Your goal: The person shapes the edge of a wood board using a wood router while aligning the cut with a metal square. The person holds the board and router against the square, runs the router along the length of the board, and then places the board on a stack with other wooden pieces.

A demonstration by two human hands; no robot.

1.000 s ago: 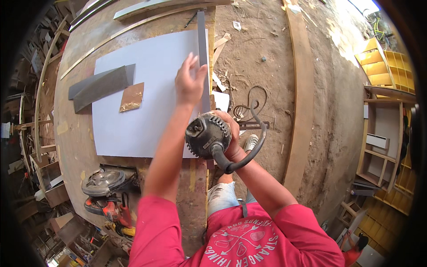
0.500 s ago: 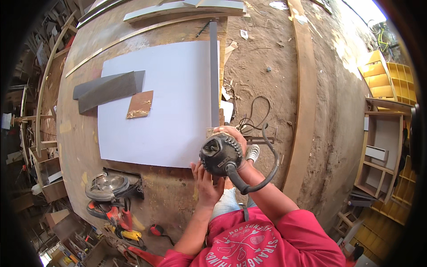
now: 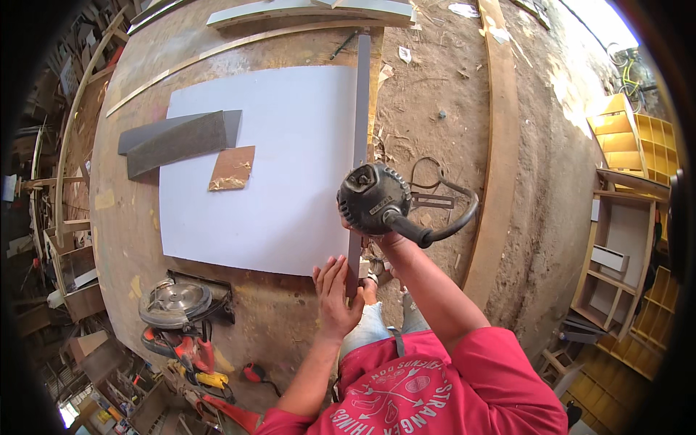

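Note:
A black corded trim router (image 3: pixel 372 197) stands over the right edge of a white board (image 3: pixel 293 138), on a long grey edge strip (image 3: pixel 362 101). My right hand (image 3: pixel 390 239) is closed round the router's body; most of its fingers are hidden under the black top. My left hand (image 3: pixel 336 301) rests at the board's near right corner, its fingers stretched over the white surface and the thumb beside the strip's near end. The router's bit and base are out of sight beneath it.
Two dark grey strips (image 3: pixel 181 143) and a small brown wood piece (image 3: pixel 232 168) lie on the board. A circular saw (image 3: pixel 176 304) and a red tape measure (image 3: pixel 254 373) sit on the wooden worktable (image 3: pixel 130 225). The router's cord (image 3: pixel 464 210) loops right, above the dirt floor (image 3: pixel 442 87).
My right hand has moved the router away from me along the board's right edge. My left hand stays near the corner, now apart from the router. The cord has swung with it.

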